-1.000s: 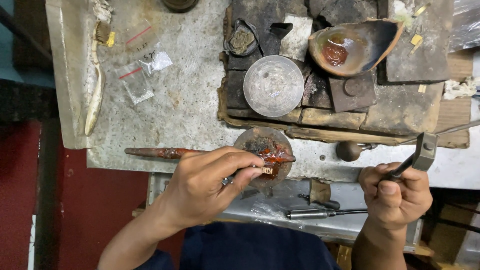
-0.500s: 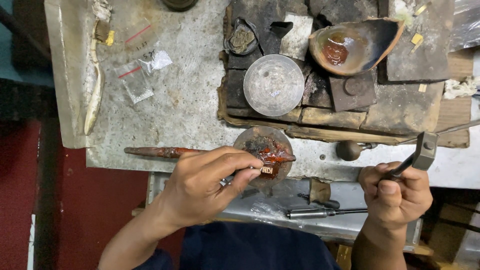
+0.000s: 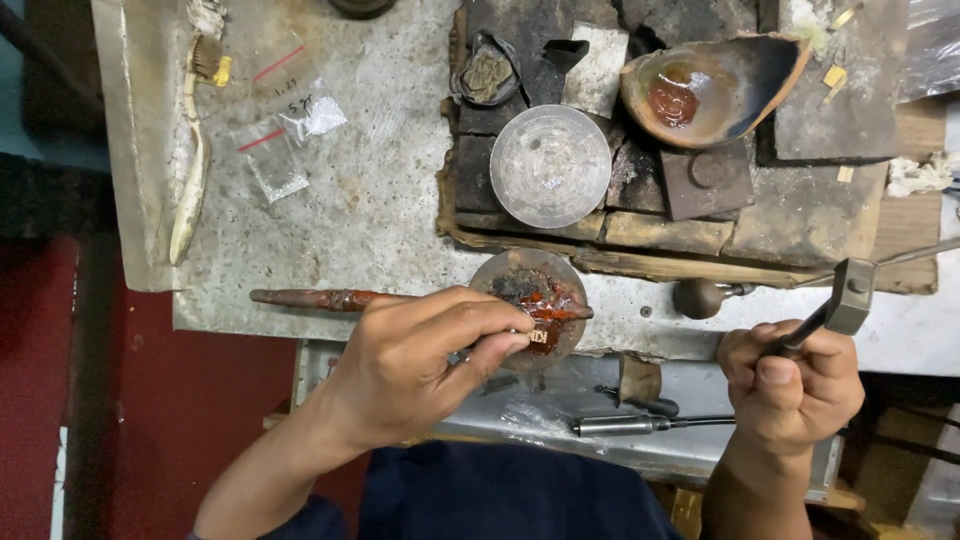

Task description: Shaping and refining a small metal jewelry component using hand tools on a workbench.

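Work piece: small reddish piece with raised marks, seated in red wax on a round pitch-covered block at the near edge of the grey bench plate.
Left hand: fingers pinched round a thin punch, tip resting on the piece; a long wax-coated stick lies under the knuckles, pointing left.
Right hand: closed in a fist round the handle of a small hammer, head raised to the right, well apart from the punch.
Nearby: round metal dish, shell bowl with red residue, toothbrush, small plastic bags.
Judgement, technique: punch best kept steady with its tip seated before any blow; light, square taps likely suit the soft wax bed.
Risk: a glancing strike could skid the tip across the marks or loosen the piece.
Unclear: exact punch angle, hidden by the fingers.
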